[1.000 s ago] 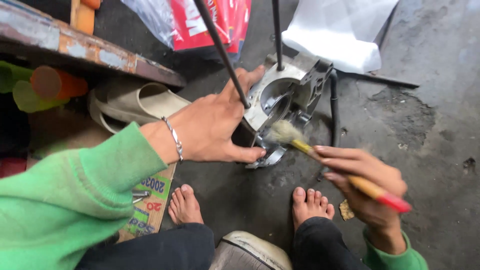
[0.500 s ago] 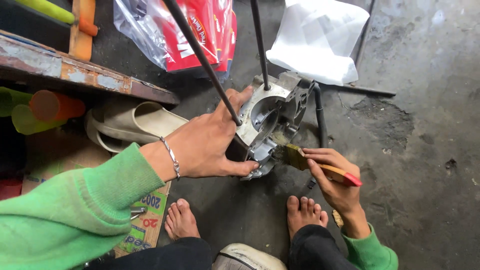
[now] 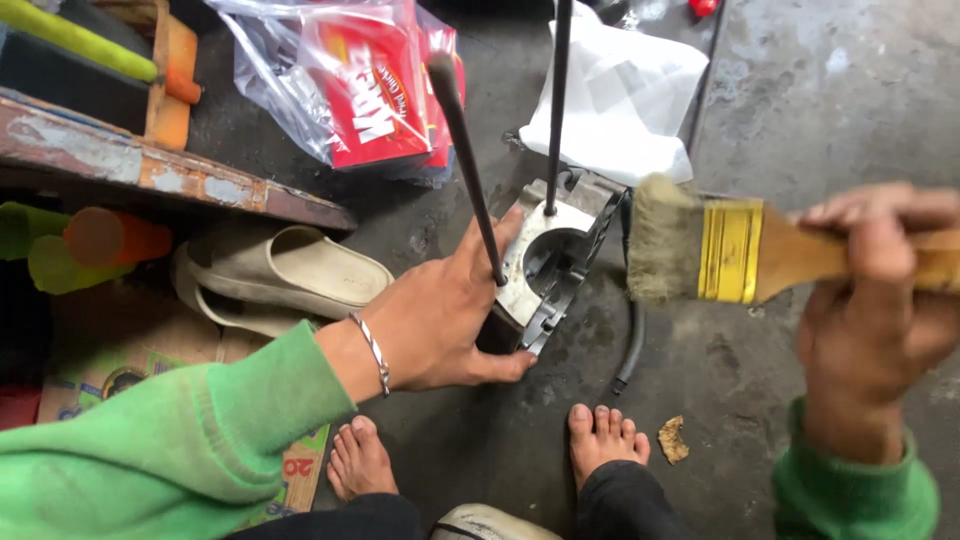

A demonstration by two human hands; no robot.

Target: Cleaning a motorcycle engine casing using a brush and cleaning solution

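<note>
Two hands busy: left hand (image 3: 445,320) grips metal engine casing (image 3: 545,265) upright on floor (image 3: 820,120), centre; right hand (image 3: 880,290) clenched round paintbrush (image 3: 700,250), lifted clear at right. Casing face looks fairly clean; brushing apparently partway, unfinished.

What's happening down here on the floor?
A person in a green sweater sits barefoot on a concrete floor. The left hand steadies a grey metal engine part with long studs sticking up from it. The right hand holds a paintbrush lifted clear of the part, bristles pointing toward it. A beige sandal and a plastic bag with red packaging lie nearby.
</note>
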